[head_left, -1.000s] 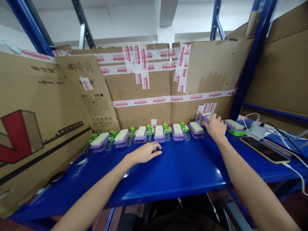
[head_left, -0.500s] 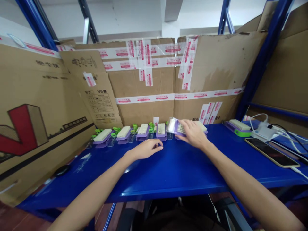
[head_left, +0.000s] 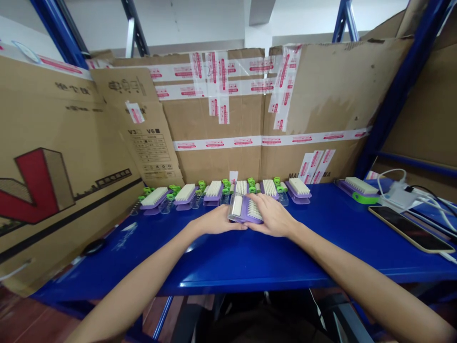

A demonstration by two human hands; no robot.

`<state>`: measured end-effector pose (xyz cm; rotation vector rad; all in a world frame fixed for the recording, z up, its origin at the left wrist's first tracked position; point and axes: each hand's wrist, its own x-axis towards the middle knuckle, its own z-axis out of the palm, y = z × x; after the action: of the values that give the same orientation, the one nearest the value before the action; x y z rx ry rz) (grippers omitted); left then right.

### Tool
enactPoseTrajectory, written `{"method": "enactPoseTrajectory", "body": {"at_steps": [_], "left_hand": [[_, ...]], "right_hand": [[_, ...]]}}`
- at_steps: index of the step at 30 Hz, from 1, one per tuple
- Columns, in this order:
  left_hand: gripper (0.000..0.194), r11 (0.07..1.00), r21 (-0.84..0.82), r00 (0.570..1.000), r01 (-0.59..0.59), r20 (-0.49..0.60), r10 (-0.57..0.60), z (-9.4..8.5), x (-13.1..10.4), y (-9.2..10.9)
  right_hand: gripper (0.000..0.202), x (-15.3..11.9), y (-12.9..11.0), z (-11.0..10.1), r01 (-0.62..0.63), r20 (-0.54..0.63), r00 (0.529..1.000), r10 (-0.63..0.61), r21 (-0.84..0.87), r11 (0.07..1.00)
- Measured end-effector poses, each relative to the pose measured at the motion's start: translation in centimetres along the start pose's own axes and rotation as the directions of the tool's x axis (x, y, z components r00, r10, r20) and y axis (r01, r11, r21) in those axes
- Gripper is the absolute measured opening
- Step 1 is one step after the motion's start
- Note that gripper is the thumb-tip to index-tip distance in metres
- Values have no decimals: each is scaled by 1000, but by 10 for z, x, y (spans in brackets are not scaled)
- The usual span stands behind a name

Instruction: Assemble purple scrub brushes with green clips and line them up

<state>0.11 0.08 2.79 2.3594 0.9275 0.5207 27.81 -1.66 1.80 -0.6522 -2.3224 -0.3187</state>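
Observation:
A purple scrubbing brush (head_left: 244,212) with cream bristles is held above the blue table, bristles facing up. A clear plastic section with a white piece inside forms its left end. My right hand (head_left: 275,215) is closed round the right end, thumb along the front edge. My left hand (head_left: 215,221) grips the clear end, its thumb along the near side and its other fingers partly hidden behind. Just beyond my hands stands a row of similar purple brushes (head_left: 213,191), several with green clips (head_left: 251,183) and clear parts beside them.
Cardboard sheets (head_left: 210,119) wall the back and left of the blue table (head_left: 228,267). At the right lie a phone (head_left: 410,228), a white charger with cables (head_left: 394,193) and another brush with a green part (head_left: 360,189). A black round object (head_left: 94,247) lies at the left edge.
My right hand has brought the brush from the back row toward me and to the left. My left hand, empty before, has taken hold of its clear end.

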Motion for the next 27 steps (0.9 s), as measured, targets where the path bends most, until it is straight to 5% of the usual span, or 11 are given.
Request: {"method": "enactPoseTrajectory", "body": {"at_steps": [12,20,27], "left_hand": [[52,979,133,971,-156,-160,176,5,6,4],[51,975,-71,950,-212,-248,189,3,11,0],[47,969,-168,935,-181,-335,117,9,12,-2]], "right_hand": [[55,-5,13,-3,-260,11,964,264,229,938],[33,0,16,-8,-326,-93,923,373,323,888],[48,-3,13,-5,-297,-133,930,344,284,912]]}}
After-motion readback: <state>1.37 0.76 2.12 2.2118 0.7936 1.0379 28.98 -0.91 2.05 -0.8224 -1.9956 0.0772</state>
